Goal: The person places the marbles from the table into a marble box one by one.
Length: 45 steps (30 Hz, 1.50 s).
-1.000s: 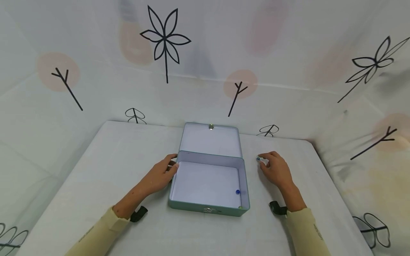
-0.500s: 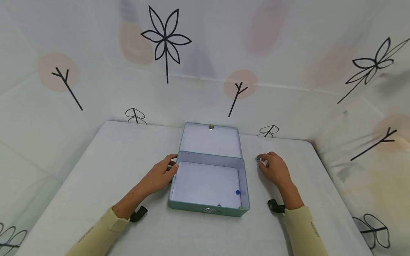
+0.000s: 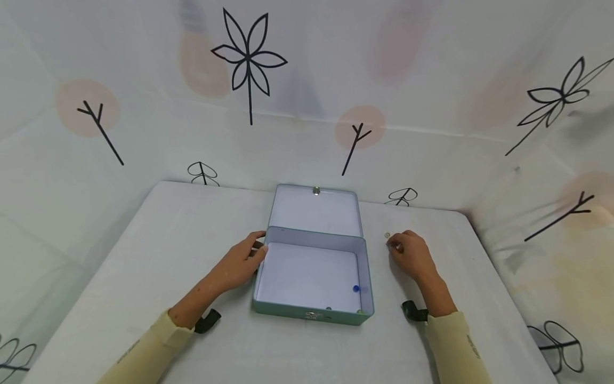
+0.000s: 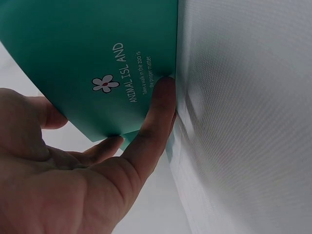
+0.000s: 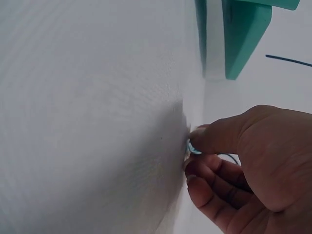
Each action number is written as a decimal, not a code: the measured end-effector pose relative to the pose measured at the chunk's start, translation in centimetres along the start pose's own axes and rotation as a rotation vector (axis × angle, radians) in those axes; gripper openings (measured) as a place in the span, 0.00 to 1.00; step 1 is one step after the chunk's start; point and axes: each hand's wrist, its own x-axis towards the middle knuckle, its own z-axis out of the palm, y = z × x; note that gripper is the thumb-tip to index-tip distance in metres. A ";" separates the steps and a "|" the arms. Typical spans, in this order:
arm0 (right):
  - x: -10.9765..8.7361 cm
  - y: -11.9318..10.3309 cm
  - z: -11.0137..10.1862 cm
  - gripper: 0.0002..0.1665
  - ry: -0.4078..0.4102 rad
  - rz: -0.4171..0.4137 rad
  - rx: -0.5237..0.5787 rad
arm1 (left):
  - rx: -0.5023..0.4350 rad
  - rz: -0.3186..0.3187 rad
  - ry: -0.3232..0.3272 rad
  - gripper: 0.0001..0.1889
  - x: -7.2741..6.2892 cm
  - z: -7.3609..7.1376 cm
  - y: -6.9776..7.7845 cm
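Note:
A green box point(image 3: 312, 314) with a pale interior stands on the white-covered table, its lid point(image 3: 315, 210) folded back. My left hand point(image 3: 240, 261) rests against the box's left side; in the left wrist view, one finger lies along the printed wall point(image 4: 105, 84) and the thumb touches the rim. Inside the box are a blue marble point(image 3: 356, 288), a greenish marble point(image 3: 360, 311) and a small grey one point(image 3: 328, 308) partly hidden by the front wall. Right of the box, my right hand point(image 3: 411, 255) pinches a clear bluish marble point(image 5: 193, 147) at the tabletop. A yellowish marble point(image 3: 387, 235) lies just beyond its fingertips.
The white tabletop point(image 3: 192, 229) ends at a pale patterned cloth wall point(image 3: 297, 144) behind the box, with more cloth at both sides. A metal clasp point(image 3: 316, 190) is on the raised lid edge. Dark wrist mounts point(image 3: 414, 311) hang beneath both forearms.
A grey marble has come into view by the box's front wall. The right fingers have drawn slightly nearer and closed around the bluish marble, exposing the yellowish one. The left hand stays put.

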 end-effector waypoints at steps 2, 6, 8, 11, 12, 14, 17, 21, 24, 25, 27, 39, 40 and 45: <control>-0.1 -0.1 -0.1 0.08 0.002 -0.008 -0.004 | -0.005 -0.006 -0.002 0.32 0.0 0.0 0.0; -0.4 -0.5 -0.4 0.09 0.009 -0.017 -0.015 | -0.013 -0.022 -0.006 0.32 0.1 0.0 0.1; -0.6 -0.9 -0.5 0.09 0.016 -0.021 -0.017 | -0.011 -0.019 -0.005 0.32 0.1 0.0 0.1; -0.8 -1.5 -0.8 0.09 0.036 -0.041 -0.013 | -0.012 -0.019 -0.003 0.32 0.1 0.0 0.1; -1.0 -1.7 -0.9 0.09 0.044 -0.052 -0.008 | -0.013 -0.019 -0.004 0.32 0.1 0.0 0.1; -1.2 -2.0 -1.1 0.10 0.062 -0.077 -0.001 | -0.015 -0.015 -0.005 0.32 0.1 0.0 0.0; -1.4 -2.5 -1.4 0.10 0.089 -0.113 -0.001 | -0.024 -0.016 -0.005 0.32 0.2 0.1 -0.1; -1.8 -3.2 -1.9 0.09 0.102 -0.141 0.019 | -0.023 -0.008 -0.002 0.32 0.1 0.1 -0.1; -2.1 -3.7 -2.3 0.10 0.096 -0.157 0.040 | -0.024 -0.009 -0.003 0.32 0.1 0.1 -0.1; -2.1 -3.9 -2.4 0.10 0.094 -0.162 0.044 | -0.023 -0.008 -0.003 0.32 0.1 0.1 -0.1; -2.3 -4.3 -2.7 0.10 0.091 -0.176 0.051 | -0.021 -0.006 -0.003 0.32 0.1 0.1 -0.1; -3.5 -7.4 -3.5 0.11 0.102 -0.256 0.074 | -0.020 -0.009 -0.002 0.32 0.1 0.1 -0.2; -3.6 -7.6 -3.5 0.11 0.105 -0.265 0.075 | -0.022 -0.013 -0.003 0.32 0.1 0.1 -0.2; -4.0 -8.5 -3.6 0.11 0.096 -0.283 0.091 | -0.024 -0.011 -0.002 0.32 0.1 0.1 -0.1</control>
